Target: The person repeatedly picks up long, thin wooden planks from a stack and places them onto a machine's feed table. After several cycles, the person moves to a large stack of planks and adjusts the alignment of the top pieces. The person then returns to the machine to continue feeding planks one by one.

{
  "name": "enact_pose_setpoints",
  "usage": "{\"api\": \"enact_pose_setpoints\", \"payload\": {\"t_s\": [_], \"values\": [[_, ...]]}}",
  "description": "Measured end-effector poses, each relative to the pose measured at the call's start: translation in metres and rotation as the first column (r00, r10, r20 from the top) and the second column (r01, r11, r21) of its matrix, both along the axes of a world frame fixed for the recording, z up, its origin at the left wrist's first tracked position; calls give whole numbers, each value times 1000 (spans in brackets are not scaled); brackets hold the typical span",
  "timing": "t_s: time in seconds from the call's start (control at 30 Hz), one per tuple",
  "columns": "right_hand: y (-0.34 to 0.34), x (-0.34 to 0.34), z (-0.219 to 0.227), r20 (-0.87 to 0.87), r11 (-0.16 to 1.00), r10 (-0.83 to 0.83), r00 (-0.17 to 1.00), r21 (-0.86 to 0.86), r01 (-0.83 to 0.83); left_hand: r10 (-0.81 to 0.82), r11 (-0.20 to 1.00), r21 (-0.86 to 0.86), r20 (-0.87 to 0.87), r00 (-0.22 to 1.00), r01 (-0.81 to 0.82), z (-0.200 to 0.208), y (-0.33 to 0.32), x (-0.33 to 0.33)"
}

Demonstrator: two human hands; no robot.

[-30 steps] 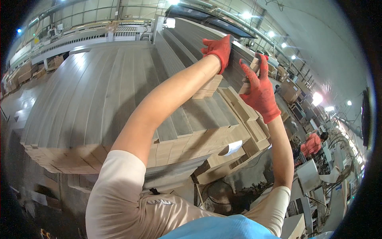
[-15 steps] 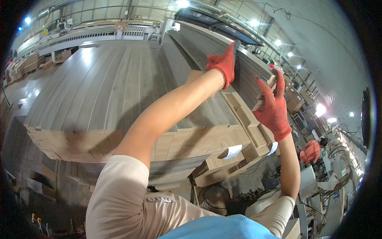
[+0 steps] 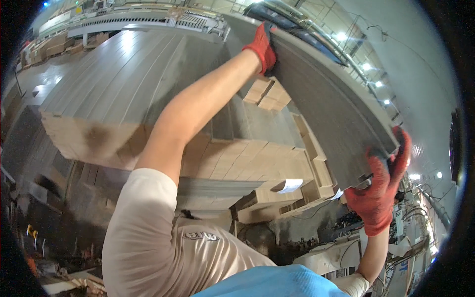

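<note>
A bundle of long grey wood planks (image 3: 326,106) stands tilted on edge, slanting from the far middle to the near right. My left hand (image 3: 263,47), in a red glove with dark fingertips, grips its upper edge toward the far part. My right hand (image 3: 378,193), gloved the same way, holds the near end, with fingers bent round the corner. How many planks are in the bundle I cannot tell. Left of it lies a wide stack of grey planks (image 3: 114,94) with pale cut ends. Small pale wood blocks (image 3: 269,94) sit on this stack, below my left hand.
Pale wooden pieces with a white paper slip (image 3: 290,185) jut from the stack's near right side. A long machine with a roller bed (image 3: 133,22) runs along the back. Cartons (image 3: 57,44) stand at the far left. Cables and equipment (image 3: 415,218) crowd the right.
Both hands have moved apart; the right has come nearer and to the right with the planks' near end. The bundle has swung out from the stack, showing its broad grey face and uncovering the blocks.
</note>
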State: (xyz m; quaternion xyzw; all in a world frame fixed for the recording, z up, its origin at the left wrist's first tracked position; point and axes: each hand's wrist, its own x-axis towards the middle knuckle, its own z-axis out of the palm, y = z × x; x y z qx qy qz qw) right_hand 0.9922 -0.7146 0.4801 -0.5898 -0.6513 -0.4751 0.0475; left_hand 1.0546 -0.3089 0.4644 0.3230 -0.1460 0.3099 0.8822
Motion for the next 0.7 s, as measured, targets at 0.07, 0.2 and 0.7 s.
{"api": "enact_pose_setpoints", "payload": {"t_s": [0.07, 0.2, 0.7], "values": [[6, 4, -3, 2, 993, 118, 993, 19, -118, 140, 970, 182, 117, 983, -160, -1, 26, -17], [7, -22, 0, 6, 995, 94, 996, 15, -94, 232, 962, -119, -118, 966, -246, 7, 31, -63], [225, -174, -8, -44, 887, 449, 892, 143, -439, 492, 868, 311, -432, 756, -387, 9, 221, -294]]}}
